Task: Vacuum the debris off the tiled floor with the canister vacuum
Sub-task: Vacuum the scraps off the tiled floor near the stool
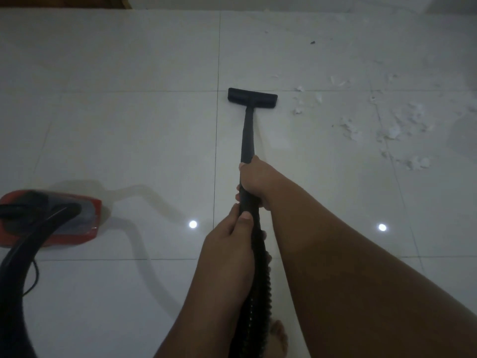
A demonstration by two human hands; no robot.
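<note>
A black vacuum wand (248, 135) runs from my hands out to a flat black floor nozzle (252, 98) resting on the white tiled floor (129, 125). My right hand (255, 180) grips the wand higher up; my left hand (229, 244) holds it just below, where the ribbed black hose (259, 293) begins. White scraps of debris (392, 130) lie scattered to the right of the nozzle, the nearest bits (299, 99) a short way from its right end. The red canister vacuum (77, 220) sits on the floor at the left, its thick hose (18, 254) curving down the left edge.
A thin black cord (34, 277) loops beside the canister. A small dark speck (312, 42) lies far up on the right. My bare foot (280, 337) shows below the hose. A wall base and a brown wooden edge (124, 2) run along the top.
</note>
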